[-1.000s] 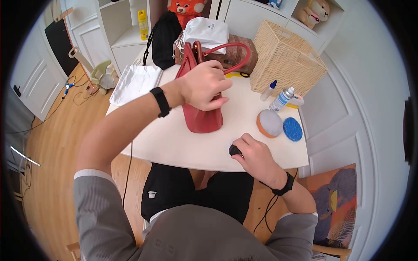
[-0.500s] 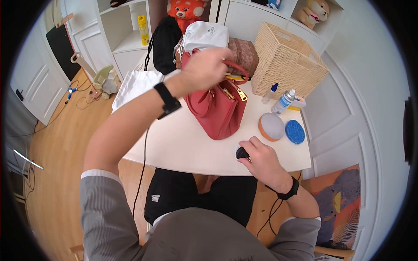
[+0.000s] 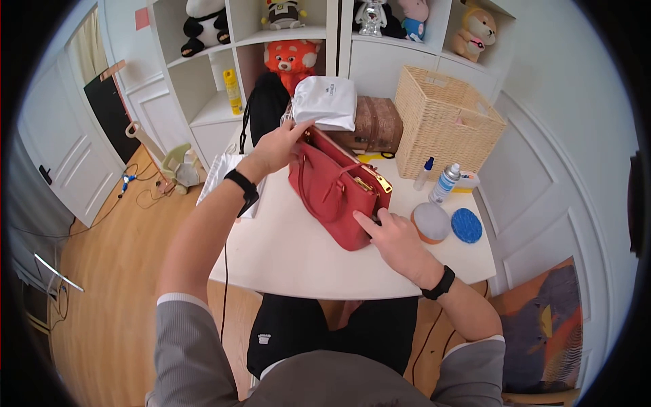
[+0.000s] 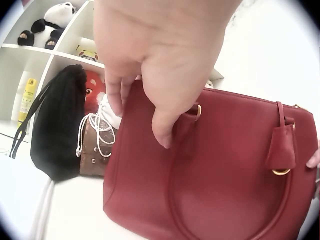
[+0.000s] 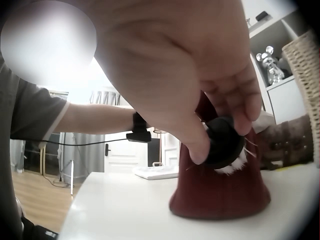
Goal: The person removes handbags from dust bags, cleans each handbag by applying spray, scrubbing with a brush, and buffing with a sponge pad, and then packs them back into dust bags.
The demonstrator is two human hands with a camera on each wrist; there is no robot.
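Slantwise across the white table [image 3: 285, 264], the red handbag [image 4: 225, 162] is stood upright, its long axis run from far left to near right, one narrow end turned toward the right hand [image 3: 401, 247]. Smooth sides are set off by gold zip pulls [image 3: 384, 184]. Its far top corner is pinched by the left hand [image 3: 277, 147]; a black brush [image 5: 226, 142] is gripped in the right, white bristles [image 5: 234, 166] apparently against that end.

The grey top [image 3: 332, 381] had short sleeves [image 3: 193, 342] with white edges; the trousers [image 3: 291, 329] were black, with a pale label [image 3: 264, 338]; both wristbands [image 3: 439, 283] were black.
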